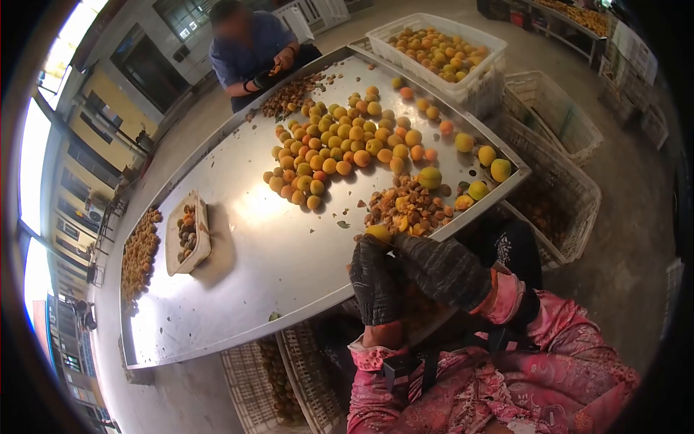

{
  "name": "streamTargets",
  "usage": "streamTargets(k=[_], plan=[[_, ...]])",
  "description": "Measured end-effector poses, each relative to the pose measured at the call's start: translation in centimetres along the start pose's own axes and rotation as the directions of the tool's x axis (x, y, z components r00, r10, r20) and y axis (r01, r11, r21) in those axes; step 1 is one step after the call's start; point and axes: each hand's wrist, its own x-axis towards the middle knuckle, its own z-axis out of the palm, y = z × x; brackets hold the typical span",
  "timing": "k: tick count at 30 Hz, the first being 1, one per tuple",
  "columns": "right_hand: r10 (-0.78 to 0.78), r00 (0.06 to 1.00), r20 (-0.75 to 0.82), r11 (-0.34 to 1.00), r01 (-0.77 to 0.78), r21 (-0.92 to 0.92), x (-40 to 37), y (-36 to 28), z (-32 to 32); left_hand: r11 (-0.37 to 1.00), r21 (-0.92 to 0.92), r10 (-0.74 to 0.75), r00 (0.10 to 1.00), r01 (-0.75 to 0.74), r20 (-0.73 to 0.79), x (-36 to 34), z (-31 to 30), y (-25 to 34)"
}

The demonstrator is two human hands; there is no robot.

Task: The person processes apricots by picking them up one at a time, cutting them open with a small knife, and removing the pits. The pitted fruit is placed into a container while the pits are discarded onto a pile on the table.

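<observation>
At the near edge of the metal table, both my hands, in dark knitted gloves, come together around a yellow apricot (378, 233). The fingers of my left hand (375, 283) are closed on its lower side. My right hand (450, 273) is closed too, its fingertips meeting the apricot from the right; the gloves hide the exact grip. Just beyond lies a heap of brown pits and opened apricot pieces (406, 206). Whole yellow and orange apricots (336, 145) spread over the middle of the table, with larger yellow-green ones (500, 170) at the right corner.
The metal table (238, 304) has a raised rim. On its left are a white tray (172, 242) of dark fruit and a row of pits (139, 253). Another person (249, 47) works across it. A full white crate (437, 61) and other crates (571, 130) stand right; more crates (249, 376) sit below.
</observation>
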Motion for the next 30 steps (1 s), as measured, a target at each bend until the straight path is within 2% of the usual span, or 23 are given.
streamTargets(k=[1, 3, 4, 5, 6, 7, 8, 9, 10, 12, 13, 15, 17, 18, 21, 23, 24, 26, 27, 29, 30], plan=[[0.001, 1.000, 0.000, 1.000, -0.001, -0.001, 0.2, 0.1, 0.0, 0.999, -0.041, 0.028, 1.000, -0.028, 0.003, 0.1, 0.2, 0.0], [-0.266, 0.937, -0.226, 0.962, 0.243, -0.128, 0.6, 0.4, 0.5, 0.995, -0.082, 0.055, 0.998, -0.055, 0.003, -0.1, 0.2, 0.2], [-0.270, 0.936, -0.226, 0.961, 0.245, -0.130, 0.7, 0.9, 1.3, 0.985, 0.032, 0.167, 0.986, -0.168, 0.027, -0.2, 0.2, 0.7], [-0.122, 0.974, -0.191, 0.960, 0.165, 0.228, 0.8, 1.4, 2.2, 0.950, 0.143, 0.273, 0.960, -0.279, 0.061, -0.2, 0.1, 0.9], [0.011, 0.995, -0.101, 0.829, 0.047, 0.557, 0.6, 1.8, 2.8, 0.950, 0.145, 0.272, 0.961, -0.278, 0.059, -0.2, 0.1, 0.8], [0.013, 0.995, -0.099, 0.827, 0.045, 0.560, 0.1, 2.1, 2.8, 0.966, 0.066, 0.247, 0.967, -0.250, 0.059, -0.2, 0.0, 0.5], [-0.162, 0.983, -0.089, 0.939, 0.181, 0.293, 0.0, 2.1, 2.0, 0.975, -0.015, 0.224, 0.973, -0.223, 0.061, -0.1, -0.1, 0.4], [-0.323, 0.946, -0.029, 0.946, 0.323, 0.005, -0.1, 2.1, 1.5, 0.975, -0.016, 0.224, 0.973, -0.224, 0.061, 0.0, -0.1, 0.4], [-0.323, 0.946, -0.029, 0.946, 0.323, 0.003, 0.0, 2.1, 1.6, 0.980, -0.007, 0.199, 0.978, -0.199, 0.063, 0.1, -0.2, 0.3], [-0.382, 0.900, -0.208, 0.921, 0.351, -0.172, 0.5, 1.8, 1.8, 0.984, 0.002, 0.178, 0.982, -0.178, 0.065, 0.5, -0.4, 0.1], [-0.387, 0.898, -0.208, 0.919, 0.355, -0.173, 0.6, 1.5, 1.6, 0.983, 0.024, 0.183, 0.982, -0.184, 0.055, 0.7, -0.6, -0.2], [-0.369, 0.925, -0.091, 0.872, 0.311, -0.378, 0.4, 0.6, 1.1, 0.982, 0.048, 0.183, 0.982, -0.185, 0.045, 0.6, -1.1, -0.6], [-0.329, 0.938, -0.107, 0.903, 0.279, -0.327, 0.1, 0.9, 1.8, 0.968, 0.193, 0.166, 0.986, -0.163, 0.001, 0.6, -1.3, -0.8], [-0.286, 0.951, -0.117, 0.931, 0.247, -0.269, -0.1, 1.1, 2.1, 0.968, 0.192, 0.166, 0.986, -0.163, 0.000, 0.6, -1.4, -0.8], [-0.357, 0.918, -0.172, 0.908, 0.298, -0.293, 0.0, 1.5, 2.2, 0.953, 0.246, 0.168, 0.985, -0.174, 0.047, 0.4, -1.7, -0.2], [-0.409, 0.898, -0.162, 0.873, 0.334, -0.355, 0.3, 1.4, 1.2, 0.978, 0.093, 0.170, 0.970, -0.188, 0.176, 0.0, -1.3, 0.8], [-0.462, 0.874, -0.148, 0.833, 0.371, -0.409, 0.5, 1.3, 0.8, 0.978, 0.093, 0.169, 0.970, -0.187, 0.176, -0.1, -1.3, 1.0], [-0.440, 0.890, -0.124, 0.855, 0.372, -0.363, 0.6, 1.8, 0.7, 0.982, -0.165, 0.136, 0.952, -0.093, 0.273, -0.2, -1.4, 1.3], [-0.415, 0.905, -0.096, 0.874, 0.367, -0.318, 0.7, 2.0, 0.6, 0.982, -0.165, 0.136, 0.952, -0.093, 0.273, -0.3, -1.2, 1.4], [-0.408, 0.910, -0.073, 0.869, 0.362, -0.338, 0.9, 1.9, 0.0, 0.965, -0.102, 0.258, 0.950, -0.244, 0.175, -0.3, -0.8, 1.5], [-0.404, 0.914, -0.048, 0.862, 0.362, -0.354, 1.0, 1.7, -0.2, 0.965, -0.100, 0.258, 0.951, -0.244, 0.170, -0.3, -1.0, 1.5]])
